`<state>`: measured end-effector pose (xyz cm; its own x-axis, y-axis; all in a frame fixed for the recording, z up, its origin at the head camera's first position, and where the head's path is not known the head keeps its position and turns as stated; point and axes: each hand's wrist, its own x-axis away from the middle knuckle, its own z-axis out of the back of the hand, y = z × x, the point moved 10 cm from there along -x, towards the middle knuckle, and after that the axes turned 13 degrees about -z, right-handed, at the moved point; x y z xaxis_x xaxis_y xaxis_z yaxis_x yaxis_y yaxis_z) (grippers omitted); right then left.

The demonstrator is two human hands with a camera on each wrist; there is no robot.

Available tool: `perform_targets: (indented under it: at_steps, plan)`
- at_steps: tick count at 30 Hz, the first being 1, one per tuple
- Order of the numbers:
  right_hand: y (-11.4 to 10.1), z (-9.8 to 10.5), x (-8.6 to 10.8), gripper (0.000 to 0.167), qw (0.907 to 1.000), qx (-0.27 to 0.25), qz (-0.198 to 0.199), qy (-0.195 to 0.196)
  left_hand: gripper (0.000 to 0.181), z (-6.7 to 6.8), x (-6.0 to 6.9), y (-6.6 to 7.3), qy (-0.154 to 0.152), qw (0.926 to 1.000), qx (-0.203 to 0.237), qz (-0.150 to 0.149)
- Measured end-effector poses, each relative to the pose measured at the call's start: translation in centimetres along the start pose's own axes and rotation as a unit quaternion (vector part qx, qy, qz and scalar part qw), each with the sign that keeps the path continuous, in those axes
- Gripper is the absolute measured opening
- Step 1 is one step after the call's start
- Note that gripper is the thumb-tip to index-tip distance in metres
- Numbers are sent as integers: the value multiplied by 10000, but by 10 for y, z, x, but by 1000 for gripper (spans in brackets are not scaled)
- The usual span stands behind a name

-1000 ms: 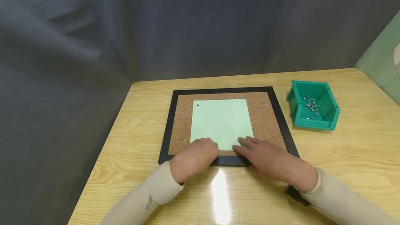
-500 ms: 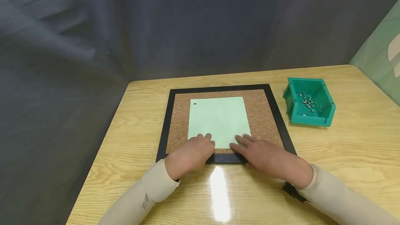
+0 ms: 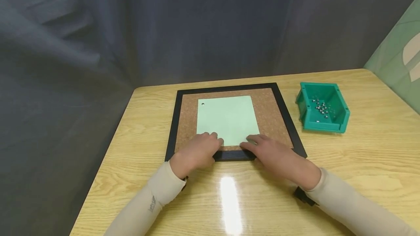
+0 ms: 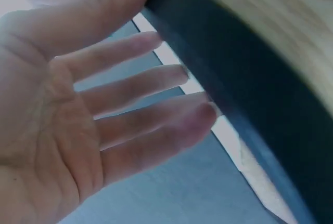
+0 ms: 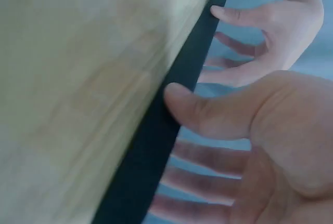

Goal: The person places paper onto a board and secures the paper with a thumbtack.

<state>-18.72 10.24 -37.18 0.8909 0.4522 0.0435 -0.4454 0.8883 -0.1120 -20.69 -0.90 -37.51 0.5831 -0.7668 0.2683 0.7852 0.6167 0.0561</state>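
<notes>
A corkboard [image 3: 273, 119] with a black frame lies on the wooden table, a pale green sheet of paper [image 3: 226, 117] on its cork. One small silver stud, like a thumbtack [image 3: 202, 104], sits in the sheet's far left corner. My left hand [image 3: 201, 150] grips the frame's near rail [image 5: 151, 151], thumb at the outer side, fingers reaching over the top to the sheet. Further right, my right hand [image 3: 272, 152] holds the same rail, its thumb [image 5: 200, 109] against the outer side and its fingers over the paper's near right corner. Fingertips are partly hidden.
A green open-front bin [image 3: 341, 121] stands right of the board, with several small shiny metal pieces [image 3: 321, 107] inside. Dark cloth [image 3: 210, 28] hangs behind the table and along its left. Light glares on the tabletop [image 3: 262, 207] near me.
The corkboard and paper have slid away from me, both hands moving along with them. The bin has stayed in place on the table. The head view has shifted slightly.
</notes>
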Motion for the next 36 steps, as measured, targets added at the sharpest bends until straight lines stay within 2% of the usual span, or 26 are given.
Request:
perform_targets:
  at_steps: [4, 10, 17, 26, 36]
  plan:
    - [7, 5, -12, 45, 9993, -291, 22, 231, 34, 3, -2, -14, 270, 9995, 25, 165]
    - [12, 1, -30, 41, 9989, -416, -15, -213, 28, 5, -6, -28, 634, 9973, 209, 320]
    - [18, -2, -46, 41, 9976, -398, -219, -529, 32, 4, -12, -43, 780, 9951, 493, 366]
    - [20, -4, -50, 43, 9961, -519, -359, -619, 33, 4, -10, -47, 781, 9943, 607, 396]
    - [19, -9, -51, 42, 9946, -474, -492, -776, 34, 5, -3, -46, 752, 9949, 456, 502]
